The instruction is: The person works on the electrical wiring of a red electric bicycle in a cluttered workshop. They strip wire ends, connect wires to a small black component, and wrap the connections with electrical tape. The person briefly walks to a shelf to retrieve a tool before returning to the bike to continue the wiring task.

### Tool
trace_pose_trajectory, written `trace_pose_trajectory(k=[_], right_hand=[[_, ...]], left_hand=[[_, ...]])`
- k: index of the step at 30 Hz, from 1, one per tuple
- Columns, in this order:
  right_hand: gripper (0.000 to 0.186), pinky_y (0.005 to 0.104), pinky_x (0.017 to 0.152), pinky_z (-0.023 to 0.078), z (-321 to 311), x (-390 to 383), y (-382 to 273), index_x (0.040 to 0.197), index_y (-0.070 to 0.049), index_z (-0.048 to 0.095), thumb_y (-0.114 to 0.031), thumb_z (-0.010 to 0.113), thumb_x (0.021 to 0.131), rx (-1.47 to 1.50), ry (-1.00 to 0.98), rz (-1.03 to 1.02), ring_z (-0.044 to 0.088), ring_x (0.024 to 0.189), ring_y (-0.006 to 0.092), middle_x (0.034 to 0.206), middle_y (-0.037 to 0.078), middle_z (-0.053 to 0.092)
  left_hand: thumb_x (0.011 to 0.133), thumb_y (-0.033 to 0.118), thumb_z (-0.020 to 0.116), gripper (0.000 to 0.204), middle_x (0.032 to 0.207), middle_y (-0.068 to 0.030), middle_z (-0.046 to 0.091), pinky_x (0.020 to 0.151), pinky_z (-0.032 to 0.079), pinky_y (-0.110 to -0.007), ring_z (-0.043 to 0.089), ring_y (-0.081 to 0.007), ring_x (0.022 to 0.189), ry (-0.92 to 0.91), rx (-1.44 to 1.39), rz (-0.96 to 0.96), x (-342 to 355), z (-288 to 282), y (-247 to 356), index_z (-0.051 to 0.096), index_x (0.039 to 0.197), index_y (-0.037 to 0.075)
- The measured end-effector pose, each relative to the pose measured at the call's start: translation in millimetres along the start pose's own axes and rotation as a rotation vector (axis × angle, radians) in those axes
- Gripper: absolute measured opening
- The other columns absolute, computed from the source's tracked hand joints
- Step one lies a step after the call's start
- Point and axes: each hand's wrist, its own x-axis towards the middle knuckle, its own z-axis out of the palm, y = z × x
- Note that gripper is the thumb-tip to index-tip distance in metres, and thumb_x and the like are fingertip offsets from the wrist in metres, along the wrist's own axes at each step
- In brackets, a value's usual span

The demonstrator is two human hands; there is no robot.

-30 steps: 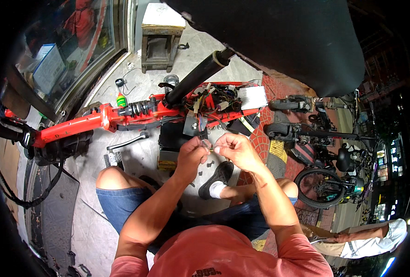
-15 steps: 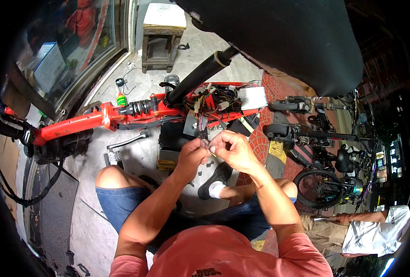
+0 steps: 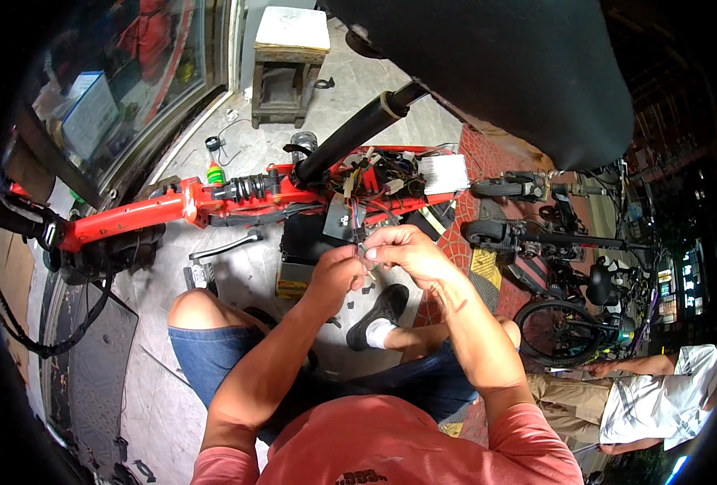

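Observation:
My left hand [image 3: 338, 275] and my right hand [image 3: 403, 255] meet at the centre, both with fingers pinched on a small wire end, whose details are too small to make out. The wires run up to a dark metal box [image 3: 340, 218] beside a tangle of wires and connectors [image 3: 362, 178] in the red frame [image 3: 120, 218] of an electric two-wheeler. A black box [image 3: 302, 238] with a yellow lower part stands just beyond my hands. Above the frame rise a black seat post [image 3: 346, 137] and a large black saddle [image 3: 512, 81].
A wooden stool [image 3: 290, 36] stands by a glass door [image 3: 164, 56]. A black metal bar [image 3: 225, 246] lies on the tiled floor. Parked scooters [image 3: 496, 230] and a bicycle [image 3: 552, 327] line the right side. Another person in a white shirt [image 3: 649, 404] is at lower right.
My right hand has shifted slightly upward, its fingers turning over the wire end. My left hand stays nearly in place. The other person has changed posture, with an arm now reaching toward the bicycles.

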Motion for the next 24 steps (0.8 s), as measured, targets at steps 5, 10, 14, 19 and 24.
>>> trace_pose_trajectory(k=[5,10,14,19,24], right_hand=[[0.014,0.0232,0.069,0.044,-10.7,1.5,2.2,0.102,-0.003,0.075,-0.011,0.072,0.09,0.029,-0.073,-0.026,0.059,0.078,0.0084,0.088,0.001,0.07],[0.012,0.0286,0.077,0.05,-10.6,2.7,-3.9,0.102,0.0,0.073,-0.008,0.071,0.093,-0.014,-0.112,-0.108,0.062,0.081,0.0122,0.088,0.004,0.07],[0.011,0.0311,0.079,0.051,-13.0,6.3,-3.4,0.106,0.003,0.07,-0.004,0.066,0.097,-0.051,-0.201,-0.204,0.063,0.083,0.0142,0.088,0.006,0.069],[0.012,0.0311,0.078,0.051,-12.4,3.8,-11.9,0.108,0.004,0.068,-0.002,0.063,0.099,-0.148,-0.22,-0.254,0.063,0.082,0.0148,0.087,0.006,0.068],[0.011,0.0306,0.076,0.05,-12.0,2.6,-9.0,0.107,0.004,0.067,-0.001,0.061,0.099,-0.118,-0.226,-0.279,0.062,0.08,0.0143,0.086,0.006,0.067]], left_hand=[[0.08,0.003,0.055,0.014,0.083,-0.0049,0.062,0.06,0.038,-0.025,0.047,-0.0101,0.066,-0.038,-0.011,0.002,-1.1,-4.4,3.5,0.064,0.088,-0.002],[0.077,0.001,0.052,0.015,0.093,-0.0108,0.065,0.061,0.039,-0.026,0.048,-0.0116,0.068,-0.027,0.04,-0.032,-3.1,-0.9,8.6,0.064,0.085,-0.002],[0.077,0.001,0.052,0.02,0.091,-0.0084,0.066,0.058,0.038,-0.024,0.048,-0.0101,0.064,-0.05,0.008,-0.01,-3.2,-0.3,7.8,0.068,0.089,-0.004],[0.075,0.0,0.051,0.018,0.1,-0.0152,0.067,0.061,0.04,-0.027,0.051,-0.014,0.071,-0.102,0.001,-0.014,-4.7,-1.7,12.5,0.065,0.085,-0.003],[0.075,0.002,0.051,0.017,0.1,-0.0139,0.066,0.061,0.04,-0.027,0.051,-0.0139,0.071,-0.132,-0.009,-0.025,-3.9,-3.8,12.3,0.065,0.085,-0.002]])
